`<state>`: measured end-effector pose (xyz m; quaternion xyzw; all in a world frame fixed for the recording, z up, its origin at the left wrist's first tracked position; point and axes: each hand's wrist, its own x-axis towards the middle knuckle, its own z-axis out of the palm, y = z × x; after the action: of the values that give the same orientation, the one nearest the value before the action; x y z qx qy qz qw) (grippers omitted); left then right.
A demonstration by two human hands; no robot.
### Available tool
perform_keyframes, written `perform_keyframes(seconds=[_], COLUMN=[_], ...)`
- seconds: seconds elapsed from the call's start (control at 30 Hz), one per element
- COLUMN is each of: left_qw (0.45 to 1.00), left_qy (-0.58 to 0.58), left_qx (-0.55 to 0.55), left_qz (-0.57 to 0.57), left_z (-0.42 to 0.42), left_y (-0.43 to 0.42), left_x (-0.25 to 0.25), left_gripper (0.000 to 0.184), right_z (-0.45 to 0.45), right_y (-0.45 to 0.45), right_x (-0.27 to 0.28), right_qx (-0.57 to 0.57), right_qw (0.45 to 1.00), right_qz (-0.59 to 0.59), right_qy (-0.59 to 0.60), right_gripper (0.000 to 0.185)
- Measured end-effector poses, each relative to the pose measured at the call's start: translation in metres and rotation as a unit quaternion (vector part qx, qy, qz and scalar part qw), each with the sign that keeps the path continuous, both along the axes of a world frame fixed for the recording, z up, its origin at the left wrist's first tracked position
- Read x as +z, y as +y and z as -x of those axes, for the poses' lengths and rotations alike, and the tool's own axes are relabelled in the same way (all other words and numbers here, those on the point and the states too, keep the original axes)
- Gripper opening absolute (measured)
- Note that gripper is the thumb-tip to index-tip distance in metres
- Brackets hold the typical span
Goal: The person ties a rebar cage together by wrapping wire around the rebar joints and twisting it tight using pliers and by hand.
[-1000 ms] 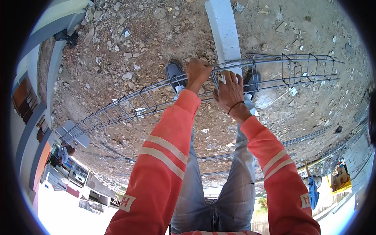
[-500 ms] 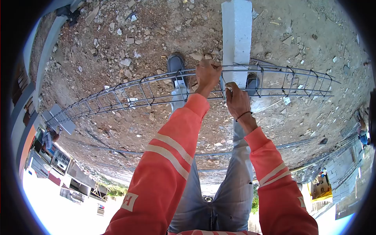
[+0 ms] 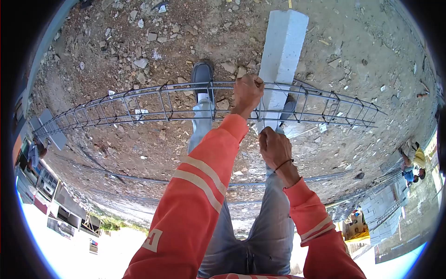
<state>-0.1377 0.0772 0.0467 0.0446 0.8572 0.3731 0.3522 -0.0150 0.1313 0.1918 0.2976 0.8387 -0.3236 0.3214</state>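
Steel cage [image 3: 212,100] running crosswise, held along its far side in the left grip [image 3: 247,94], just beyond the right grip [image 3: 276,148] (pinched narrow, contents unclear).

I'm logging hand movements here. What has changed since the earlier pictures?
The right hand has drawn back from the steel cage, downward in the view, past its near edge; whether it holds anything is unclear. The left hand stays closed at the cage's far side, and the pale beam stays under the cage.
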Motion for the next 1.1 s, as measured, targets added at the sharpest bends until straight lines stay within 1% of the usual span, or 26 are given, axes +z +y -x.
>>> perform_keyframes(seconds=[0.03,0.07,0.13,0.17,0.2,0.23,0.27,0.33,0.37,0.4,0.43,0.47,0.5,0.57,0.6,0.67,0.7,0.73,0.8,0.83,0.9,0.93,1.0,1.03,1.07,1.1], left_qw=[1.000,1.000,0.999,0.999,1.000,1.000,1.000,1.000,1.000,1.000,1.000,1.000,0.999,0.999,0.999,0.999,0.999,0.999,0.999,0.999,0.999,0.999,0.999,0.999,0.999,0.999], left_qy=[-0.005,-0.005,-0.023,-0.022,-0.013,-0.005,-0.008,-0.013,-0.011,-0.011,-0.011,-0.009,-0.014,-0.019,-0.018,-0.019,-0.026,-0.033,-0.034,-0.036,-0.034,-0.033,-0.033,-0.032,-0.028,-0.025], left_qx=[0.006,0.007,0.023,0.022,0.019,0.014,0.011,0.005,0.001,0.000,-0.001,-0.008,-0.016,-0.032,-0.026,-0.026,-0.016,-0.005,-0.017,-0.021,-0.019,-0.016,-0.018,-0.017,-0.016,-0.028], left_qz=[0.004,0.004,0.001,0.003,-0.011,-0.026,-0.026,-0.019,-0.021,-0.026,-0.028,-0.026,-0.024,-0.019,-0.024,-0.030,-0.027,-0.025,-0.022,-0.014,-0.015,-0.020,-0.017,-0.016,-0.016,-0.006], left_z=[-0.001,-0.001,0.000,0.001,0.003,0.001,0.000,-0.001,0.000,0.000,-0.001,0.002,0.005,0.005,0.004,0.003,0.004,0.004,0.006,0.006,0.005,0.005,0.003,0.004,0.006,0.006], left_y=[0.000,0.001,0.000,-0.002,-0.002,-0.002,-0.001,-0.001,0.000,-0.001,-0.002,-0.002,-0.001,-0.002,-0.002,-0.002,-0.001,0.001,0.003,0.002,0.002,0.002,0.002,0.003,0.004,0.005], left_x=[0.001,0.002,0.000,0.000,0.001,0.001,0.000,-0.005,-0.006,-0.007,-0.007,-0.005,0.000,0.001,-0.001,0.000,0.003,0.005,0.008,0.009,0.008,0.007,0.008,0.009,0.010,0.009], left_gripper=[0.010,0.010,0.015,0.015,0.013,0.011,0.011,0.011,0.011,0.015,0.019,0.019,0.019,0.020,0.020,0.020,0.020,0.019,0.019,0.019,0.019,0.019,0.018,0.018,0.018,0.018], right_z=[-0.001,0.003,0.020,0.022,0.017,0.007,-0.004,-0.026,-0.041,-0.045,-0.046,-0.043,-0.036,-0.019,-0.015,-0.011,-0.016,-0.017,-0.020,-0.028,-0.046,-0.036,-0.067,-0.098,-0.121,-0.125], right_y=[0.006,0.014,0.031,0.042,0.047,0.050,0.055,0.074,0.082,0.080,0.075,0.071,0.066,0.050,0.046,0.040,0.032,0.026,0.019,0.019,0.020,0.030,0.039,0.043,0.041,0.037], right_x=[-0.007,-0.009,-0.003,-0.003,-0.010,-0.020,-0.031,-0.064,-0.089,-0.112,-0.132,-0.146,-0.152,-0.154,-0.147,-0.132,-0.137,-0.130,-0.111,-0.115,-0.123,-0.096,-0.086,-0.091,-0.095,-0.083], right_qx=[0.045,0.046,0.137,0.152,0.149,-0.032,-0.211,-0.271,-0.281,-0.286,-0.401,-0.508,-0.514,-0.569,-0.575,-0.503,-0.498,-0.371,-0.323,-0.326,-0.382,-0.537,-0.582,-0.444,-0.291,-0.257], right_qw=[0.993,0.993,0.972,0.967,0.968,0.980,0.958,0.958,0.953,0.951,0.913,0.858,0.854,0.806,0.801,0.853,0.855,0.900,0.926,0.925,0.912,0.842,0.813,0.889,0.938,0.939], right_qz=[-0.005,-0.005,-0.014,0.048,0.049,0.089,0.125,-0.072,-0.073,-0.073,-0.007,0.061,0.064,0.084,0.085,0.018,-0.003,-0.062,0.022,0.023,0.000,0.028,0.009,-0.056,-0.119,-0.197], right_qy=[0.111,0.111,0.190,0.197,0.197,0.176,0.149,0.060,0.089,0.091,0.072,0.054,0.055,0.143,0.144,0.137,0.146,0.220,0.194,0.195,0.153,0.038,-0.034,-0.092,-0.147,-0.113], right_gripper=[0.016,0.016,0.014,0.019,0.019,0.022,0.026,0.031,0.031,0.031,0.030,0.029,0.029,0.029,0.029,0.030,0.032,0.035,0.037,0.037,0.044,0.040,0.040,0.032,0.025,0.023])
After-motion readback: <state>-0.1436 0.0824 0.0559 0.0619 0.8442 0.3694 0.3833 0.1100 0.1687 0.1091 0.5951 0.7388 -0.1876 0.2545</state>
